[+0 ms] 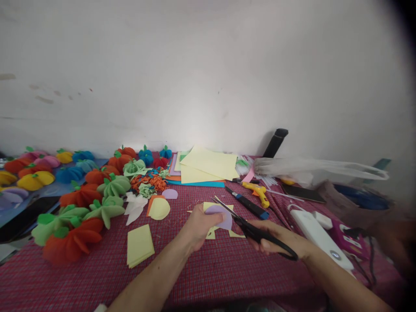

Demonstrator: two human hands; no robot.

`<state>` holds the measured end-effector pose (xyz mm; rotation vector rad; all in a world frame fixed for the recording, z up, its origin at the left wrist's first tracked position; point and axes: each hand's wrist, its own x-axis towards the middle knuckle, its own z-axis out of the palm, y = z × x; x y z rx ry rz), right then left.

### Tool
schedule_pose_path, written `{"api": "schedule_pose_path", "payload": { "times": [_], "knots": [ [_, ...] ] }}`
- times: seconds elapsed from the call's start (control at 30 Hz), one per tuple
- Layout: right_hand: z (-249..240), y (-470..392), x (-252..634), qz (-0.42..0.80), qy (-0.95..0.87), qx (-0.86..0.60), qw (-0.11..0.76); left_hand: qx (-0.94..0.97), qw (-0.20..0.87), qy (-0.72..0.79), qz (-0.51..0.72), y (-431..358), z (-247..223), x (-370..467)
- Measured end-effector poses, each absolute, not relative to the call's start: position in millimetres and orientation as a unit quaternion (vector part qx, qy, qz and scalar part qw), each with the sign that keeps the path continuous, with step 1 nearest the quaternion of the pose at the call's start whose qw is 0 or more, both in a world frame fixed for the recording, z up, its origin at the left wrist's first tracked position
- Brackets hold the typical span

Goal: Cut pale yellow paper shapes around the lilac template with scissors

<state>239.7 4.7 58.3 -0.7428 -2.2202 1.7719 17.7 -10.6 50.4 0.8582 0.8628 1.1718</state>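
Note:
Between the fingers and thumb of my left hand (202, 226) is a rounded purple felt piece (225, 220), laid against a pale yellow felt sheet (211, 205). Black-handled scissors (260, 234) are in my right hand (276, 239), their blades parted and pointing at the right edge of the felt. Yellow offcuts (236, 234) lie on the cloth under the blades. To the left of my left hand rest a stack of yellow felt rectangles (140, 245), some rounded yellow pieces (160, 209) and a purple piece (170, 193).
Felt pumpkins (81, 195) crowd the left side, beside a heap of orange and green scraps (149, 182). Yellow sheets (208, 164) lie at the back. On the right are a blue-black cutter (248, 204), a yellow glue gun (258, 190), a white device (320, 236) and a purple power strip (349, 240).

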Motion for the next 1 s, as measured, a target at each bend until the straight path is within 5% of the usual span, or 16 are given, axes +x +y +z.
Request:
{"api": "schedule_pose_path", "payload": {
  "times": [1.0],
  "knots": [
    [63.1, 4.8, 238.9, 0.572, -0.772, -0.263, 0.093, 0.382, 0.662, 0.386, 0.516, -9.5, 48.7, 17.8]
  ]
}}
